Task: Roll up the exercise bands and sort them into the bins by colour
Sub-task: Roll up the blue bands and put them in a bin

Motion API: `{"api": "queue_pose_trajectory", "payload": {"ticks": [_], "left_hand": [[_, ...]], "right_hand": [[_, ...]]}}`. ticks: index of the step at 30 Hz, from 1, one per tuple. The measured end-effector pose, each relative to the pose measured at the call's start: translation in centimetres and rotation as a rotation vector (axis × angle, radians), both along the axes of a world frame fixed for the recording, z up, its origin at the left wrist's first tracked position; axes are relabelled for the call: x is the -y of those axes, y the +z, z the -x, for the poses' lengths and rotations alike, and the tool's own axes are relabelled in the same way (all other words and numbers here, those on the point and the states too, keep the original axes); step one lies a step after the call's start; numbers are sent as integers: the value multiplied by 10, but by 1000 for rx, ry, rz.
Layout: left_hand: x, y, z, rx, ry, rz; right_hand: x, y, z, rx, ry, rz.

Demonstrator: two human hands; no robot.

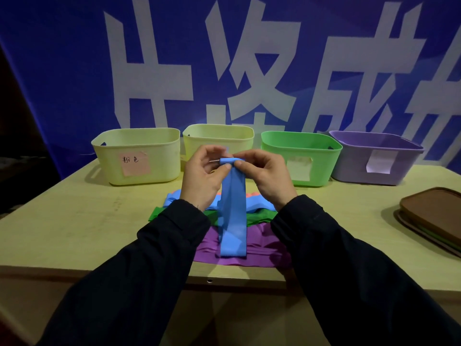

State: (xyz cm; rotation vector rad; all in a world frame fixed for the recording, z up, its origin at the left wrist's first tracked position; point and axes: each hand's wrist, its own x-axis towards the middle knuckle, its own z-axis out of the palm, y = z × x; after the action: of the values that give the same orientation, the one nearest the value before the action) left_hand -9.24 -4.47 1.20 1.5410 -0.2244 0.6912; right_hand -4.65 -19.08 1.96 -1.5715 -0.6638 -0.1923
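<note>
Blue banner (pixel 74 71) with large white characters behind; pale wooden desk (pixel 74 221) below, carrying four bins in a row beyond the fingers: yellow bin (pixel 139 171) with a pink handwritten note, second yellow bin (pixel 217 136) directly behind the fingers, green bin (pixel 321 158), purple bin (pixel 399 168). Brown lids (pixel 434 213) stacked far off to the right.

Left hand (pixel 202 176) and right hand (pixel 267 176) raised together above the desk, both pinching the top end of a blue exercise band (pixel 232 213). Small tight roll just begun at that top end, clamped between thumb and forefinger on each side, left fingers (pixel 225 167) and right fingers touching it from opposite ends. Roll axis crosswise, running from one hand to the other; band's long axis straight down and toward the body from the fingers, free tail resting on the purple bands (pixel 259 250).

Below the fingers, a loose pile: more blue bands (pixel 172 198), a sliver of orange-pink, green bands (pixel 259 216), then purple nearest the body.

Likely step: rolling, barely started, most of the length hanging unrolled. Both hands equally near. Next turns probably need the tail drawn up evenly, or the roll may skew. No bin marked plainly for blue; label on the second yellow bin hidden behind the fingers.
</note>
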Motion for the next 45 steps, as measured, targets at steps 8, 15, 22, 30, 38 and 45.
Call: {"api": "queue_pose_trajectory", "payload": {"ticks": [8, 15, 22, 30, 38, 45], "left_hand": [[-7, -5, -3, -64, 36, -53], [-3, -5, 0, -56, 25, -43], [4, -2, 5, -279, 46, 116], [-5, -2, 12, -252, -183, 134], [-20, 12, 18, -141, -204, -201], [-26, 4, 14, -181, -189, -112]], "right_hand": [[4, -4, -1, 29, 1, 30], [1, -5, 0, 57, -31, 30], [-5, -17, 7, 441, -284, 133], [1, -4, 18, 386, -196, 128], [15, 9, 3, -20, 218, 139], [11, 6, 1, 7, 160, 59]]}}
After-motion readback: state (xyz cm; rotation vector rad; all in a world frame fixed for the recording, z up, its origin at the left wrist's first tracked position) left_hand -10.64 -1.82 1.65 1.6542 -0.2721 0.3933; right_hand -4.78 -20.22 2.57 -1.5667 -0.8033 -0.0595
